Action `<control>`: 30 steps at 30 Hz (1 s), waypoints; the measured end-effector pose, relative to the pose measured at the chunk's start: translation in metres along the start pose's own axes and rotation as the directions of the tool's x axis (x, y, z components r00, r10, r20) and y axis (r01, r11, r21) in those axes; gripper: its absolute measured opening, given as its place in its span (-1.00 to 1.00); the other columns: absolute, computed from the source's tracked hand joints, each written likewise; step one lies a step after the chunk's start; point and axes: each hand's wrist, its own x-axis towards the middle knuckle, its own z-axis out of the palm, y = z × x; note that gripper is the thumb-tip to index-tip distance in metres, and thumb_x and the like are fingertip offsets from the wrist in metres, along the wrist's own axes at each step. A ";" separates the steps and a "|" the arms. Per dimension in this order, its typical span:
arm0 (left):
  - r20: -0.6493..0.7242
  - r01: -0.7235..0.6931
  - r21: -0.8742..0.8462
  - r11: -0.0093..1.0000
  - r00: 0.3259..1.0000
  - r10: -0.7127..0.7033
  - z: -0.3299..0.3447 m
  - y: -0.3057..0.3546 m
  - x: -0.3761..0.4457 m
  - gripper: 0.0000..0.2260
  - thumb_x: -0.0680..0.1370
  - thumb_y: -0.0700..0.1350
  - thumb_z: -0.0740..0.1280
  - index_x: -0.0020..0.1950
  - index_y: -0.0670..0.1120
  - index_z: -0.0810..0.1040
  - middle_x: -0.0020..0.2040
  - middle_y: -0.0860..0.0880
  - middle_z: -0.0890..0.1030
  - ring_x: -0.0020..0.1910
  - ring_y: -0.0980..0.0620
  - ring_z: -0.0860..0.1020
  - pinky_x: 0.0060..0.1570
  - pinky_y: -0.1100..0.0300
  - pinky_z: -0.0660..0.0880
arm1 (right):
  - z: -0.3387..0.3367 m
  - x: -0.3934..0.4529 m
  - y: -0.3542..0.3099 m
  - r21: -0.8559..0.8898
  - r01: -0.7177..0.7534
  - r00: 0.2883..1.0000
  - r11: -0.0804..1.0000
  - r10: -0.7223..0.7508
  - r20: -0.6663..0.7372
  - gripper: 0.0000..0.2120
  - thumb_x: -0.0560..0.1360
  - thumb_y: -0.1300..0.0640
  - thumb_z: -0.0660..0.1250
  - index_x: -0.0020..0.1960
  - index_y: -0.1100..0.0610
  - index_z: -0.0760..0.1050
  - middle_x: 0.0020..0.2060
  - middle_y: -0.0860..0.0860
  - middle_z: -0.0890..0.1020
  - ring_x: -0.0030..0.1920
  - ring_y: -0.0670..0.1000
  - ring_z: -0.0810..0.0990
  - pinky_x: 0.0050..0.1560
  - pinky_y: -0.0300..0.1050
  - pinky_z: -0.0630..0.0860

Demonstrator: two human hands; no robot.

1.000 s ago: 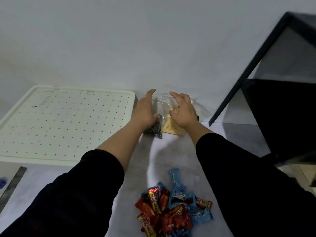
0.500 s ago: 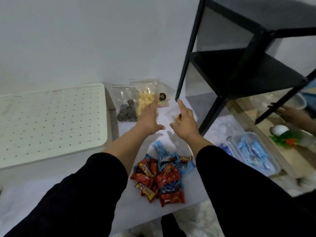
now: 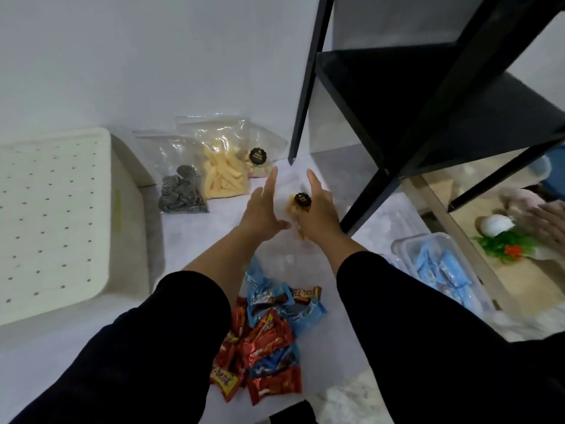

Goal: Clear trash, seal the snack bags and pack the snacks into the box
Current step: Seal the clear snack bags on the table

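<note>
Three clear zip bags lean on the wall: dark swirl cookies [image 3: 181, 192], yellow sticks [image 3: 222, 175] and a bag with a black sticker [image 3: 258, 156]. Nearer, a fourth small clear bag [image 3: 301, 199] with yellowish snacks and a black sticker lies on the white table. My left hand [image 3: 262, 209] and my right hand [image 3: 319, 214] flank it with fingers straight; the right palm touches its side. A pile of red and blue candy wrappers [image 3: 269, 332] lies near the table's front edge. A clear plastic box [image 3: 406, 244] holding blue packets stands lower right.
A cream perforated crate [image 3: 55, 215] fills the left of the table. A black metal shelf frame [image 3: 397, 117] stands on the right, one leg close to my right hand. Beyond it, another person's hand [image 3: 547, 221] moves over a lower wooden surface with vegetables.
My hands have left the bags at the wall and come back toward me, now either side of the small stickered bag. The view has swung right and down.
</note>
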 end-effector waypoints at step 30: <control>-0.207 0.223 -0.444 0.868 0.917 -0.342 -0.055 -0.002 0.024 -0.78 0.54 -0.33 0.20 -0.10 -0.04 0.53 -0.16 -0.01 0.60 -0.16 0.03 0.57 -0.12 0.20 0.50 | -0.002 0.043 -0.044 -0.129 0.153 0.976 0.980 -0.129 0.176 -0.51 0.47 -0.06 0.33 0.37 -0.19 0.31 0.21 0.09 0.38 0.19 0.14 0.46 0.25 0.08 0.41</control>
